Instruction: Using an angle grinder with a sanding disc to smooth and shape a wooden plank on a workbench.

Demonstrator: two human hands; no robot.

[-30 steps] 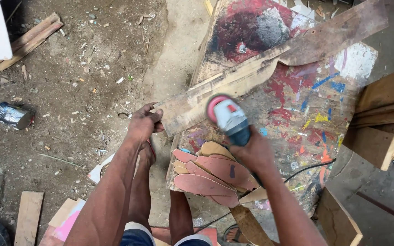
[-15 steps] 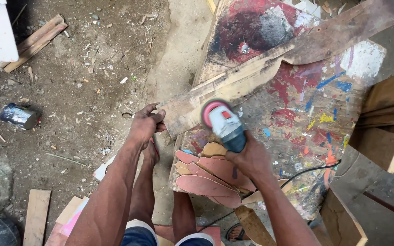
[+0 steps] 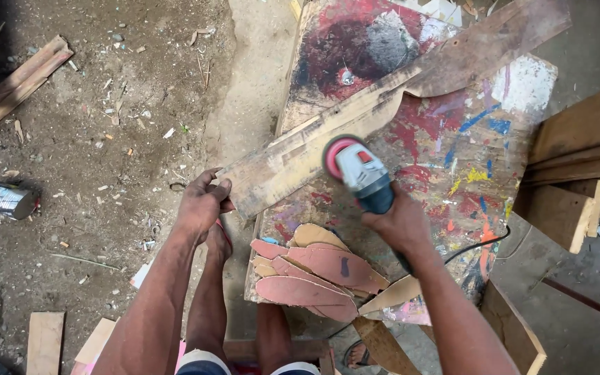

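Plank (image 3: 383, 111) lies across the paint-splashed counter (image 3: 467, 167), long axis running from near-left to far-right, its near end clasped by the left hand (image 3: 201, 203), while the right hand (image 3: 401, 223) wraps the grinder (image 3: 357, 172) upon it.

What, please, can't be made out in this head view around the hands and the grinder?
- Grinder: disc face hidden by its body.
- Right hand: fingertips wrapped under the grinder.
- Plank: far end cut off by the top edge.
- Can: label too small.
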